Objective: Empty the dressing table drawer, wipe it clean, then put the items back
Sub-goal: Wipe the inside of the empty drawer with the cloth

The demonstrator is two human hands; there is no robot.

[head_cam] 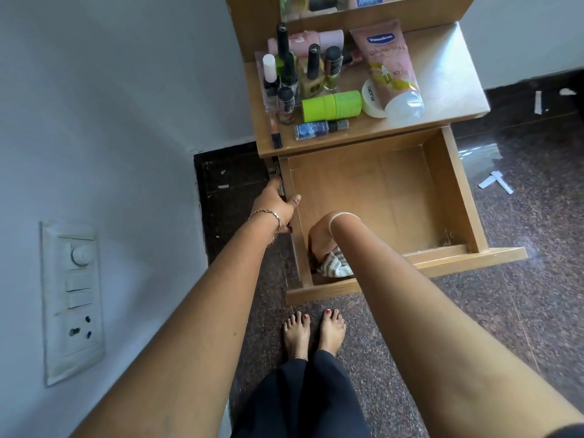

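Observation:
The wooden drawer [455,191] of the dressing table stands pulled out, its floor bare. My right hand [322,240] reaches down into the near left corner and presses a striped grey-and-white cloth [336,265] against the drawer floor. My left hand [278,205] grips the drawer's left side wall, thumb over the top edge. On the table top [448,77] lie the cosmetics: a pink lotion tube [387,61], a green tube [331,105], a small blue bottle [319,129], a white jar [373,99] and several nail polish bottles [313,69].
A white wall with a switch and socket plate [72,298] is at the left. My bare feet [313,333] stand on the speckled dark floor just before the drawer front. Scraps of white paper [496,181] lie on the floor at the right.

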